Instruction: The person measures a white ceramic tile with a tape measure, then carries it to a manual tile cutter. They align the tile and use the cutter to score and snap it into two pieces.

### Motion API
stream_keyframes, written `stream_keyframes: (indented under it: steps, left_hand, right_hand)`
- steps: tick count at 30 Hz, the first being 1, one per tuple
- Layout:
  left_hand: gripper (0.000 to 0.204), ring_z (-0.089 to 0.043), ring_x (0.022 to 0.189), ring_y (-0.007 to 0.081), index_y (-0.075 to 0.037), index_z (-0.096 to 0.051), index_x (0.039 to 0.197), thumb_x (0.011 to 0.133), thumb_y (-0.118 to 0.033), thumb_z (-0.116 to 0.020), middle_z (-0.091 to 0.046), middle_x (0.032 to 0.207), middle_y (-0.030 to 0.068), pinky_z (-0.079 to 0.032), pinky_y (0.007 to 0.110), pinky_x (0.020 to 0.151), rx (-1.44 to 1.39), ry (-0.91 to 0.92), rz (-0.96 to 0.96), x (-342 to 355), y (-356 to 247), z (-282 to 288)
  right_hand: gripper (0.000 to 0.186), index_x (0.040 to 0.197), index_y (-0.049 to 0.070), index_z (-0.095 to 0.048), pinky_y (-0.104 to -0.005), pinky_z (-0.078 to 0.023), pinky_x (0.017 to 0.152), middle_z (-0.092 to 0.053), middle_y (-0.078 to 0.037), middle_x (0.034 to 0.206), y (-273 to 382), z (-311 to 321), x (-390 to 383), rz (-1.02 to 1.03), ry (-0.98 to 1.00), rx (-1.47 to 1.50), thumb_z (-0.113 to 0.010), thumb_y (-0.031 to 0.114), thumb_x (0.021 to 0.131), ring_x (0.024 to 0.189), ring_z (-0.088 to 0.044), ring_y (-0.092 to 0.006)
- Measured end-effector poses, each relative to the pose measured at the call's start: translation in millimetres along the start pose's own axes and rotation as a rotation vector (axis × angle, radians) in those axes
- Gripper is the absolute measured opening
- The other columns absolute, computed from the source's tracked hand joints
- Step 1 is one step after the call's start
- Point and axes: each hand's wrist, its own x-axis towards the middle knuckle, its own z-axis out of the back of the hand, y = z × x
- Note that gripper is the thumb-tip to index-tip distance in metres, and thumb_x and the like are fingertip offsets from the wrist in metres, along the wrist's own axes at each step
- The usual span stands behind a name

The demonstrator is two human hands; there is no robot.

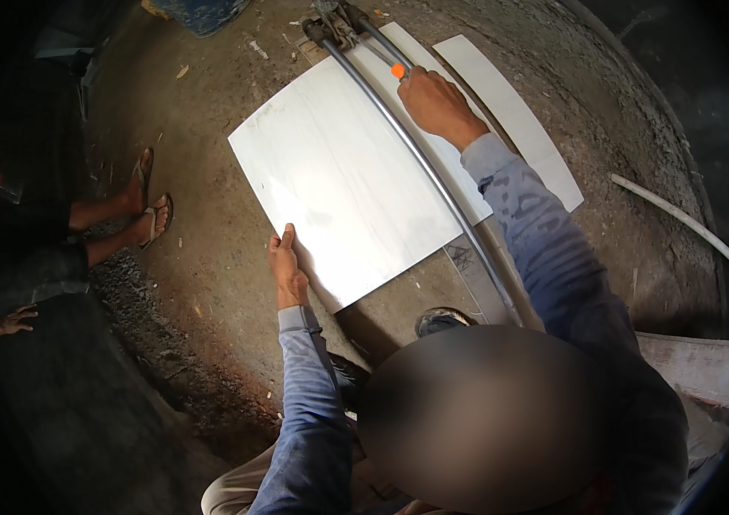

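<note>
A large glossy white tile (pixel 339 163) lies on a manual tile cutter, under its two metal rails (pixel 416 153). My left hand (pixel 285 268) grips the tile's near left edge, thumb on top and the fingers mostly hidden beneath. Over the rails, toward their far end, my right hand (pixel 439 103) is closed round the cutter's handle, whose orange end (pixel 398 70) sticks out past the fist. A narrower white tile strip (pixel 515 120) lies to the right of the rails, partly behind my right forearm. The cutter's metal head (pixel 334 24) sits at the far end.
To the left, another person's sandalled feet (pixel 157 221) rest on the dirty floor, with a hand (pixel 11 324) lower down. A blue container (pixel 206 13) stands at the far edge. A pale pipe (pixel 695 219) curves along the right. A blurred oval covers the lower middle.
</note>
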Motion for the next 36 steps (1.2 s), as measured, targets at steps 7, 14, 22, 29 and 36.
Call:
stream_keyframes:
  steps: [7,14,22,29,36]
  left_hand:
    - [0.024,-0.058,0.087,0.0132,-0.013,-0.054,0.092,0.101,-0.023,-0.074,-0.063,0.091,-0.0009,-0.048,0.027,0.086,0.009,-0.021,0.024,0.6,0.8,-0.2]
    - [0.028,-0.056,0.087,0.012,-0.015,-0.05,0.087,0.103,-0.021,-0.072,-0.061,0.09,-0.0026,-0.046,0.026,0.085,-0.026,0.018,0.023,9.3,7.3,4.3]
    - [0.031,-0.053,0.084,0.0127,-0.015,-0.047,0.087,0.102,-0.023,-0.073,-0.058,0.087,-0.0017,-0.046,0.027,0.084,0.001,0.001,-0.011,8.6,8.1,1.5]
    - [0.031,-0.054,0.092,0.0182,-0.015,-0.048,0.09,0.1,-0.028,-0.074,-0.057,0.091,0.0009,-0.043,0.032,0.095,0.11,-0.027,0.001,5.0,5.0,3.7]
    - [0.036,-0.048,0.143,0.0379,-0.005,-0.058,0.119,0.101,-0.032,-0.072,-0.058,0.144,0.0213,-0.03,0.047,0.126,0.156,-0.083,0.037,-1.3,3.8,3.7]
  right_hand:
    - [0.035,0.104,-0.011,-0.059,-0.058,-0.054,0.083,-0.067,-0.036,0.106,-15.9,0.9,-37.8,0.093,-0.069,-0.076,-0.046,0.022,0.105,0.094,-0.068,-0.052]
    - [0.03,0.107,-0.01,-0.055,-0.0564,-0.053,0.079,-0.064,-0.034,0.104,-39.0,11.4,-116.5,0.001,-0.067,-0.031,-0.051,0.02,0.106,0.09,-0.067,-0.05]
    - [0.025,0.113,-0.007,-0.051,-0.0555,-0.054,0.08,-0.06,-0.031,0.104,-70.4,32.0,-223.4,0.015,-0.028,-0.028,-0.053,0.016,0.106,0.09,-0.065,-0.0502]
    - [0.035,0.136,-0.005,-0.051,-0.0515,-0.051,0.089,-0.061,-0.029,0.121,-89.2,41.8,-306.6,-0.1,-0.027,0.019,-0.051,0.014,0.106,0.105,-0.063,-0.0504]
    - [0.039,0.142,-0.001,-0.047,-0.0533,-0.053,0.086,-0.059,-0.028,0.121,-112.6,49.1,-370.5,-0.133,0.056,-0.01,-0.052,0.014,0.106,0.101,-0.065,-0.0495]
